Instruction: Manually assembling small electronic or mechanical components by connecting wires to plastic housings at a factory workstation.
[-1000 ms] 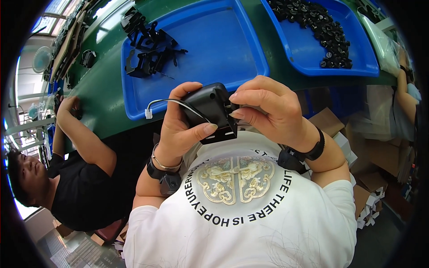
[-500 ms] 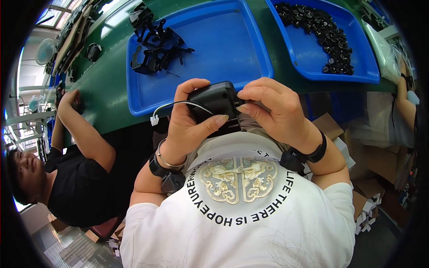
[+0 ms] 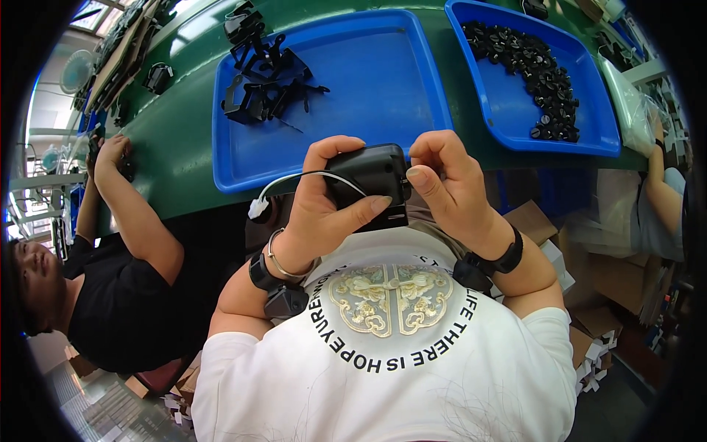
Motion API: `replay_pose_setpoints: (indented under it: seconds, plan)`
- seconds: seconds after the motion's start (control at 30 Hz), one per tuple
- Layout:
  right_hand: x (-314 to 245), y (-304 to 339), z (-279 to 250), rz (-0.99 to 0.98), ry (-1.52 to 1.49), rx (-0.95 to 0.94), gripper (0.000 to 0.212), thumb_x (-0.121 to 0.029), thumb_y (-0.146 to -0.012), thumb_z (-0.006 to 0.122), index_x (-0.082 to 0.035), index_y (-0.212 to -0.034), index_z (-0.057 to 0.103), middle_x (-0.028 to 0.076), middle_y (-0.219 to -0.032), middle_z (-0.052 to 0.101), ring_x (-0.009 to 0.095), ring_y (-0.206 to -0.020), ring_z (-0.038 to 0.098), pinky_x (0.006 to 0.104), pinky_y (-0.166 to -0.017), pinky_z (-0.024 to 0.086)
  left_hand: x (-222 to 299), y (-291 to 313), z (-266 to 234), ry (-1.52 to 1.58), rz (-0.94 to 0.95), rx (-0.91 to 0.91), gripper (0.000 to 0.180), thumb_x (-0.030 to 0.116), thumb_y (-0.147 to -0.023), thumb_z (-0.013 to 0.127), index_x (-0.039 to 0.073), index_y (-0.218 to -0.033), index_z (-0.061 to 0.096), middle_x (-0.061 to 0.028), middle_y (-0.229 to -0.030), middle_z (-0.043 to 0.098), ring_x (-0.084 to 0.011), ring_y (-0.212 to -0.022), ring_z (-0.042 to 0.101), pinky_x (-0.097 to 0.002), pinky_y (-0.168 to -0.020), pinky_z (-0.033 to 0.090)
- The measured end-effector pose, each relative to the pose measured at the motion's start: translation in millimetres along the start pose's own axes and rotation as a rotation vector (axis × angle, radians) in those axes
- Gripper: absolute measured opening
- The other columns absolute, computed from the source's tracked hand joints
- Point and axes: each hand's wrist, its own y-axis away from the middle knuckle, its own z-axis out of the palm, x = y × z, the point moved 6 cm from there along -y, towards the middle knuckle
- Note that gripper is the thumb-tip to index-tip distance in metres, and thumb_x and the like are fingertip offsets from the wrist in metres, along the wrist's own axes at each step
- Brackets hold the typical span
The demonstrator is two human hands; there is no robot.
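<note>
In front of my waist, my left hand (image 3: 324, 199) is closed round a black plastic device housing (image 3: 374, 168), with its thumb across the near face. A thin black-and-white cable (image 3: 298, 174) runs from the housing over my fingers to a white plug (image 3: 257, 208), which hangs free at the left. Close to the housing's right side is my right hand (image 3: 451, 180), its thumb and curled index finger slightly apart with nothing visible between them. A small metallic stud (image 3: 404, 180) shows on that side, near the thumb tip. The other right fingers are curled and partly hidden.
On the green table (image 3: 173, 140), a blue tray (image 3: 353, 81) holds black brackets (image 3: 269, 85) at its left. A second blue tray (image 3: 589, 88) at right contains many black knob screws (image 3: 541, 74). A co-worker (image 3: 118, 295) sits at left; another person's arm (image 3: 663, 191) shows at right.
My right thumb and index finger have moved off a small black part on the housing's side and loosened. Housing and left hand have shifted slightly right.
</note>
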Motion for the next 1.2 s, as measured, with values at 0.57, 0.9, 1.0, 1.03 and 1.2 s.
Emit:
replay_pose_setpoints:
  seconds: [0.57,0.9,1.0,1.03,1.2]
  plan:
    - [-3.8,-0.4,-8.8,0.03,0.105,-0.174,0.022,-0.02,-0.091,0.056,0.0,-0.098,0.056,0.009,-0.07,0.058,0.017,-0.058,0.053,0.0243,-0.051,0.041,2.2,-0.5,-7.6,0.017,0.028,0.009,0.06,0.002,-0.075,0.073,0.007,-0.122,0.036,-0.0076,-0.105,0.055,-0.0128,-0.096,0.056,-0.0247,-0.08,0.049]
    - [-7.4,-4.8,1.0,-0.085,0.327,-0.217,0.029,-0.026,-0.089,0.058,0.0,-0.101,0.055,0.008,-0.073,0.059,0.017,-0.056,0.052,0.0261,-0.053,0.041,2.3,-0.6,-11.9,0.079,-0.014,0.07,0.059,0.003,-0.076,0.072,0.007,-0.122,0.035,-0.0087,-0.107,0.054,-0.0124,-0.094,0.056,-0.0244,-0.077,0.051]
    - [-18.1,-9.8,-0.5,-0.055,0.064,-0.014,0.027,-0.027,-0.089,0.058,0.0,-0.091,0.057,0.009,-0.071,0.058,0.02,-0.058,0.053,0.0282,-0.053,0.041,0.9,-1.1,-12.5,0.085,-0.016,0.082,0.059,0.003,-0.076,0.072,0.007,-0.122,0.035,-0.0091,-0.107,0.054,-0.0125,-0.094,0.057,-0.0246,-0.077,0.051]
    - [-16.5,-9.8,-1.9,-0.054,0.065,-0.016,0.027,-0.027,-0.089,0.058,0.0,-0.091,0.057,0.009,-0.071,0.058,0.02,-0.058,0.053,0.0282,-0.053,0.041,1.1,-1.9,-11.8,0.058,0.005,0.074,0.059,0.003,-0.076,0.072,0.007,-0.123,0.035,-0.0092,-0.107,0.054,-0.0126,-0.094,0.057,-0.0247,-0.077,0.051]
    - [-15.2,-10.7,0.1,-0.121,0.251,-0.097,0.02,-0.024,-0.087,0.06,-0.004,-0.085,0.057,0.008,-0.067,0.055,0.023,-0.058,0.053,0.0303,-0.051,0.041,3.6,-1.0,-10.1,0.119,-0.006,0.075,0.059,0.002,-0.077,0.072,0.007,-0.122,0.035,-0.0093,-0.108,0.054,-0.0128,-0.095,0.057,-0.0251,-0.078,0.051]
